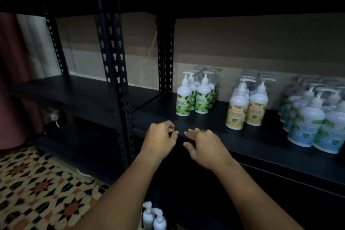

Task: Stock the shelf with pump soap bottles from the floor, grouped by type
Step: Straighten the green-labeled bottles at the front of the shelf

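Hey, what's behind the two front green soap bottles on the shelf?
More pump bottles stand behind the front green bottles on the shelf; their pump heads show above. The front pair covers their labels, so the count is unclear.

1. Two bare forearms enter from the near edge, with no sleeves showing up to where they leave the picture.
2. The left hand and the right hand wear no gloves.
3. No wristwatch or bracelet sits on either wrist.
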A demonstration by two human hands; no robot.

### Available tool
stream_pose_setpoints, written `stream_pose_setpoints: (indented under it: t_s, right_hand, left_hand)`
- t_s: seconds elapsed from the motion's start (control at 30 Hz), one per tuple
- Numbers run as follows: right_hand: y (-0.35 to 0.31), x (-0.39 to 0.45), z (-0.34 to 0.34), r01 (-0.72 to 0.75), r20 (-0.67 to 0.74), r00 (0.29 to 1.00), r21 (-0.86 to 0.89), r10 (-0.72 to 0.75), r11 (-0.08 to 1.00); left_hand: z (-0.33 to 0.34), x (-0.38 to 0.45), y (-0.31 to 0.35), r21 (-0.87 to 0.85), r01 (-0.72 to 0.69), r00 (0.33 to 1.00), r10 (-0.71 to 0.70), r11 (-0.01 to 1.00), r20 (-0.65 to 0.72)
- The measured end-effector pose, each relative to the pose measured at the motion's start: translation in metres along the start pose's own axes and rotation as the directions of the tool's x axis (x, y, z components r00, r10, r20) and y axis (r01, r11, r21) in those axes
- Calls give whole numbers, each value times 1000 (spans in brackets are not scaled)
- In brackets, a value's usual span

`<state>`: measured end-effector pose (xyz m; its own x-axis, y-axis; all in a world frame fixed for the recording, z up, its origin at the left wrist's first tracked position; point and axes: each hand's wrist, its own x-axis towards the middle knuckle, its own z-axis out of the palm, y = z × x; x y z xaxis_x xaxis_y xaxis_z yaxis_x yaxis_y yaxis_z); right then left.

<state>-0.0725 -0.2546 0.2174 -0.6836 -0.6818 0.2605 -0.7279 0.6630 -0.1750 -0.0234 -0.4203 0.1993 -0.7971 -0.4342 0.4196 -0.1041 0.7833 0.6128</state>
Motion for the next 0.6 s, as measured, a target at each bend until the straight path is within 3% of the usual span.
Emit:
stream_pose_setpoints:
  t_s: [0.1, 0.23, 0.4, 0.6]
  right_hand:
    - [-20, -20, 0, 53, -43, 998, 52, -51, 997]
    - [-42, -36, 46, 58, 32, 997, 174, -65, 983]
    - [-36, -44, 149, -155, 304, 951, 308, 58, 939]
    - [-13, -55, 251, -405, 525, 823, 278, 215, 871]
  left_hand:
    - [-12, -34, -13, -71, 1, 1000, 0, 997, 12]
    - [-6, -82, -76, -169, 221, 975, -212, 961, 67]
    - [28, -139, -167, -53, 473, 872, -459, 879, 168]
    - [80, -164, -232, 148, 474, 822, -497, 868, 278]
